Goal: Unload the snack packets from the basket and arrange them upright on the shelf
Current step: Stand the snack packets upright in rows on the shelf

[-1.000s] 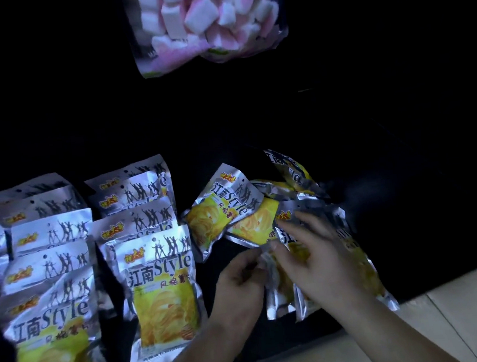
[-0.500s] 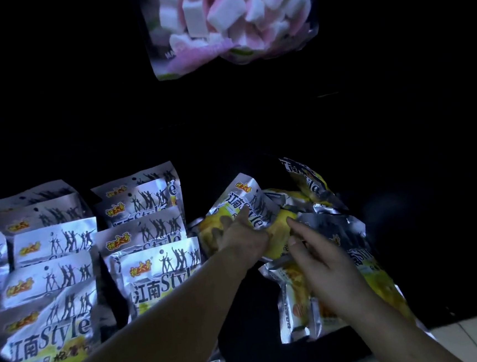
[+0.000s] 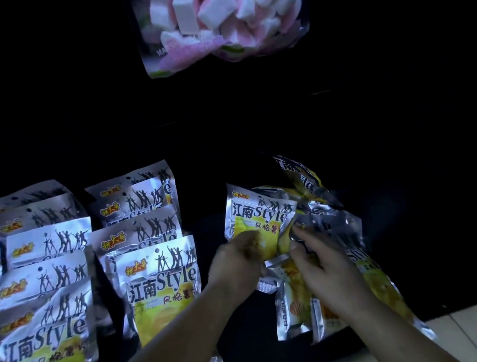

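On shelf (image 3: 240, 345), right of centre: left hand (image 3: 236, 264) grips the held packet (image 3: 259, 216) by its lower part. Fingers are curled onto the yellow area and motion-blurred, so finger detail isn't readable. Held packet is silver and yellow, standing roughly upright, print facing the camera, slightly tilted.

Right hand (image 3: 329, 276) rests on top of the loose pile (image 3: 356, 260), just right of the held packet. Fingers are half-curled, forefinger and thumb close together at a silver packet edge next to the held packet's lower right corner. Can't tell if that pinch is actually closed on anything.

Loose pile: same packets, lying flat and overlapping at mixed angles, some showing their backs. Its near end reaches the shelf's front edge.

Left side: stocked rows (image 3: 146, 232) of the same packets, standing upright one behind another in two full columns, with a third column cut off at the frame's left edge. Dark gap between the rows and the held packet.

Marshmallow bag (image 3: 217, 18), pink and white pieces, is up top, well apart from the packets; its support is lost in the dark. Pale floor (image 3: 476, 336) shows bottom right.
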Demonstrator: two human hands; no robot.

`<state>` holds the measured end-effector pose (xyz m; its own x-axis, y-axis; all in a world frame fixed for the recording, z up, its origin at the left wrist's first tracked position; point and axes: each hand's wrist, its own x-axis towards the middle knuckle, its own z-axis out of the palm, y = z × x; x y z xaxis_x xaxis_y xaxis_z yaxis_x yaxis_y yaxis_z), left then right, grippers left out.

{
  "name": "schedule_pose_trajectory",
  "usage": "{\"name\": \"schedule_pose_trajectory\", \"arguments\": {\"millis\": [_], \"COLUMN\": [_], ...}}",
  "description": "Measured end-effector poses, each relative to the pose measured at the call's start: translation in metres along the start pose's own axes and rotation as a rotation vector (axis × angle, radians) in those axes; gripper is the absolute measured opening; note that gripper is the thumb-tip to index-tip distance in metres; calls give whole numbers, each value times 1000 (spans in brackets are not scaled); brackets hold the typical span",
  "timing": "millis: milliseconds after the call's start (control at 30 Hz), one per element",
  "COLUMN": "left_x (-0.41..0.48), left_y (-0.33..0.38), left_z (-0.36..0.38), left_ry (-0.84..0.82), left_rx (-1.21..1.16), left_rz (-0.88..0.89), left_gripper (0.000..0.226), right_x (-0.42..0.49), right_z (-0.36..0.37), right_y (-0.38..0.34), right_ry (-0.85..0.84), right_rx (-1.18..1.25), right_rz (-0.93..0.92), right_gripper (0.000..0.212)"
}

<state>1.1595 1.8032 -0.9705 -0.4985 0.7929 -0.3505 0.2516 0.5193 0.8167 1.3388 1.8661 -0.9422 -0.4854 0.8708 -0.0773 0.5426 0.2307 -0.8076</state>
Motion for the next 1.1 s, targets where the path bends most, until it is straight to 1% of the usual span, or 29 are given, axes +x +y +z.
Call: {"name": "schedule_pose_trajectory", "arguments": {"millis": [67, 100, 167, 200, 300, 367, 400, 467, 500, 567, 633, 733, 833, 900, 1000, 1100], "left_x": [6, 5, 6, 7, 4, -2, -4, -8, -10, -11, -8, -6, -10, -15, -17, -14], "left_y": [0, 3, 7, 7, 7, 6, 4, 2, 0, -4, -8, -7, -7, -4, 6, 28], "left_z": [-1, -2, 0, 1, 4, 6, 9, 19, 23, 30, 32, 24, 17, 9, -11, -39], "left_ry": [71, 79, 93, 96, 97, 81, 53, -39, -69, -42, 8, -13, -20, 9, 100, 212], "left_rx": [179, 222, 238, 235, 208, 189, 150, -27, -69, -116, -214, -250, -214, -194, -135, -132], "left_rz": [57, 50, 10, 17, 81, 96, 102, 105, 110, 107, 65, -22, -33, -18, 37, 101], "left_gripper": [42, 42, 45, 45, 41, 43, 45, 43, 42, 44, 46, 39, 42, 44, 45, 45], "right_x": [2, 2, 1, 0, 1, 2, 2, 1, 0, -2, -3, -1, -1, -1, -2, 1], "right_z": [-1, -1, -2, -3, -3, -5, -6, -9, -10, -11, -12, -11, -9, -8, -6, 0], "right_y": [1, 1, 0, 0, 3, 2, 1, -1, -2, -1, 2, 6, 11, 14, 10, 0], "right_ry": [-1, -6, -14, -18, -30, -30, -35, -55, -68, -96, -133, -151, -134, -123, -112, -23], "right_rx": [8, 8, 9, 4, -42, -60, -73, -123, -150, -212, -307, -375, -360, -356, -375, -375], "right_rz": [11, 3, -9, -16, -55, -58, -58, -52, -39, -30, -55, -68, -75, -77, -75, -116], "right_gripper": [53, 50, 48, 49, 47, 46, 45, 47, 50, 58, 71, 82, 83, 81, 81, 74]}}
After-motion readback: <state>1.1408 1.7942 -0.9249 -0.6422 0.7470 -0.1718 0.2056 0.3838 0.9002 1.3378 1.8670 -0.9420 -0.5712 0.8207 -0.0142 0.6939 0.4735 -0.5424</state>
